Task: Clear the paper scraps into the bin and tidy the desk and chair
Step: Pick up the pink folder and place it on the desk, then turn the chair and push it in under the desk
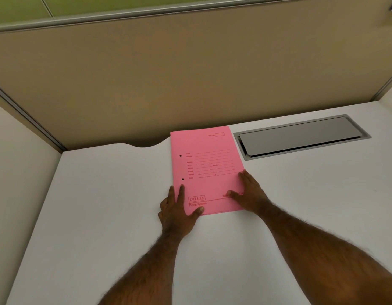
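A pink file folder (207, 166) lies flat on the white desk (107, 194), its far edge touching the back partition. My left hand (177, 208) rests on the folder's near left corner, thumb on top and fingers along the left edge. My right hand (249, 192) lies on the near right corner, with fingers spread flat over the cover. Both hands touch the folder where it lies on the desk. No paper scraps, bin or chair are in view.
A grey metal cable flap (300, 136) is set into the desk right of the folder. A beige partition (190, 73) closes off the back, with a side panel (19, 164) on the left. A curved cutout (146, 145) notches the desk's back edge.
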A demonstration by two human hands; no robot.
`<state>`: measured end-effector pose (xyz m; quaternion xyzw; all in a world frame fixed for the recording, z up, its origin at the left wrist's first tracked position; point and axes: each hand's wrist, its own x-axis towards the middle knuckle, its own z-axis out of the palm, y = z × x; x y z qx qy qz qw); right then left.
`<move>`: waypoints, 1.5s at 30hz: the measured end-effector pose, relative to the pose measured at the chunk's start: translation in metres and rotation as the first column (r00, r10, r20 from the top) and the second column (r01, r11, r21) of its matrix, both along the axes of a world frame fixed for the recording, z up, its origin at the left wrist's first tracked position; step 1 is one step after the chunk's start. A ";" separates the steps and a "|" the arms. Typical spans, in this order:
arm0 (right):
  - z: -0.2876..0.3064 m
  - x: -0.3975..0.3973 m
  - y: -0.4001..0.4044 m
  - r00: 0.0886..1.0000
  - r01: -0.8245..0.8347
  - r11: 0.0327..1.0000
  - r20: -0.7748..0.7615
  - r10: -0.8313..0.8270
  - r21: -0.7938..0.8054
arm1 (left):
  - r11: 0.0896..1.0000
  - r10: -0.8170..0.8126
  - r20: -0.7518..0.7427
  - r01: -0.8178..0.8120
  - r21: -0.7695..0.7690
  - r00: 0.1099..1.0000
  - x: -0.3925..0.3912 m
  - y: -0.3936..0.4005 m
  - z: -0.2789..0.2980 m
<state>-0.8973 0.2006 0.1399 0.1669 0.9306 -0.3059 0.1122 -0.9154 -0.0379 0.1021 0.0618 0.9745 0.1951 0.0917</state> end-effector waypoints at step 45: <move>0.132 0.436 -0.267 0.959 0.142 0.982 -0.264 -0.105 0.125 | 0.967 -0.243 -0.082 0.248 0.055 0.967 0.380 -0.236 0.153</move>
